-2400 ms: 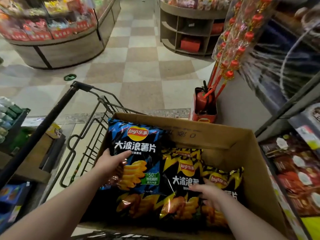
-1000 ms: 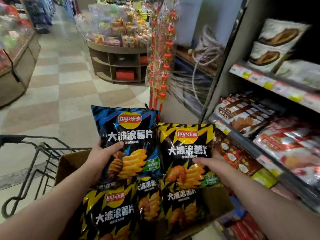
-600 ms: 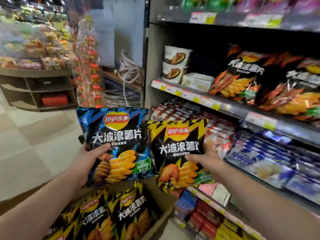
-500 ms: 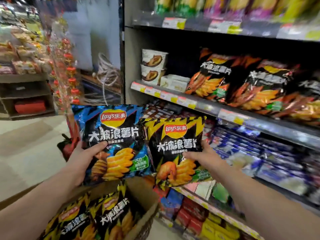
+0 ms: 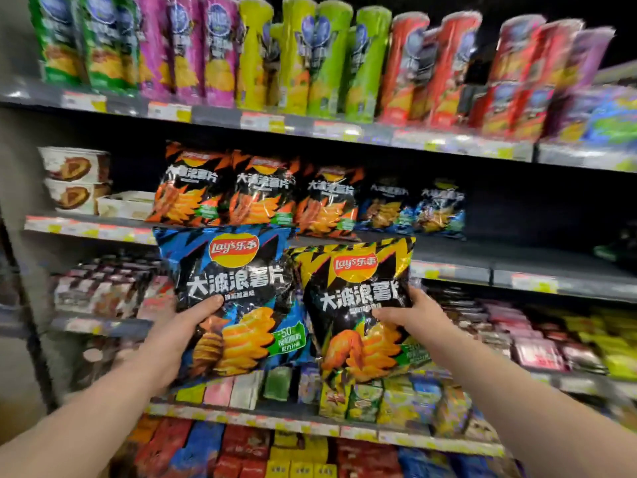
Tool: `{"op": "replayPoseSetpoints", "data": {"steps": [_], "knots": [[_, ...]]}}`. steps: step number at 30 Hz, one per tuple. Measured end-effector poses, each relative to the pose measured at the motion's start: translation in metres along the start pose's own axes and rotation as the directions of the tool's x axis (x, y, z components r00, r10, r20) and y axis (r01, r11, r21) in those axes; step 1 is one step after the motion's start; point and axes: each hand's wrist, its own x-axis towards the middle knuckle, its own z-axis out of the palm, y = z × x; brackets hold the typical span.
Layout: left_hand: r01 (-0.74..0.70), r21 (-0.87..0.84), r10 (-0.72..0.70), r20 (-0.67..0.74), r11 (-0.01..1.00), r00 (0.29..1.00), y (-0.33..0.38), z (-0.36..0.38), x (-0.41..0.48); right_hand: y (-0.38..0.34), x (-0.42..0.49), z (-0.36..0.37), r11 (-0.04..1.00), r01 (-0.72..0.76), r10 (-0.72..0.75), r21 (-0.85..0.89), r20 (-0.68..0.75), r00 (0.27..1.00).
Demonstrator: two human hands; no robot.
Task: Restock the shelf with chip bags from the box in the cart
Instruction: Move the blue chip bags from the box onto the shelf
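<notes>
We face a store shelving unit (image 5: 448, 267), several tiers deep, dim light, dark recesses behind the goods. Top tier: upright snack canisters (image 5: 320, 60) in green, purple, yellow-green, red. Price-tag strips (image 5: 262, 120) run along each shelf edge. Second tier, far left: two stacked white bowl cups (image 5: 74, 181), a white box (image 5: 124, 203) just beside them; the right part of that tier is dark. Lower tiers: small packets (image 5: 537, 343) in pink, dark and yellow at right, small colourful boxes (image 5: 396, 398) below centre, red, blue and yellow packs (image 5: 248, 446) at bottom. Grey upright post (image 5: 20, 270) on the left edge. Edges blurred.
</notes>
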Motion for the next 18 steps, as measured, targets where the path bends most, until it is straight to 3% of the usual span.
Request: {"op": "replayPoseSetpoints", "data": {"steps": [10, 18], "knots": [[-0.029, -0.039, 0.039, 0.287, 0.999, 0.957, 0.005, 0.190, -0.025, 0.034, -0.034, -0.170, 0.999, -0.002, 0.012, 0.037, -0.288, 0.957], [-0.089, -0.068, 0.108, 0.361, 0.994, 0.926, 0.014, 0.304, 0.003, 0.052, -0.015, -0.247, 0.997, 0.035, 0.001, 0.070, -0.459, 0.888]]}}
